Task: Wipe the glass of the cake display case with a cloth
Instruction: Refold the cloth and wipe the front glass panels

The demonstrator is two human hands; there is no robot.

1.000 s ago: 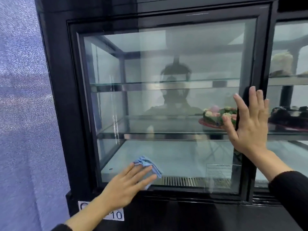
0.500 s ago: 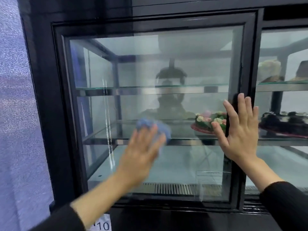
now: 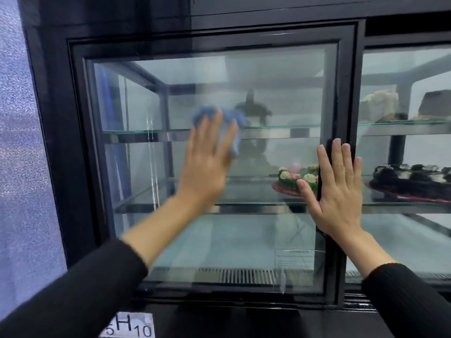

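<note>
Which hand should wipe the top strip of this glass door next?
Left. The left hand already presses the blue cloth flat on the glass door, just below the top strip. The right hand is bare, flat against the door frame.

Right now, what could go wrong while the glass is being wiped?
The right hand lies flat across the door frame and onto the glass, so it may leave fresh prints. The cloth sits bunched under the left hand, mostly past the fingertips, so it might slip free mid-stroke. Streaks near the left edge could be missed, as the cloth is working mid-pane.
</note>
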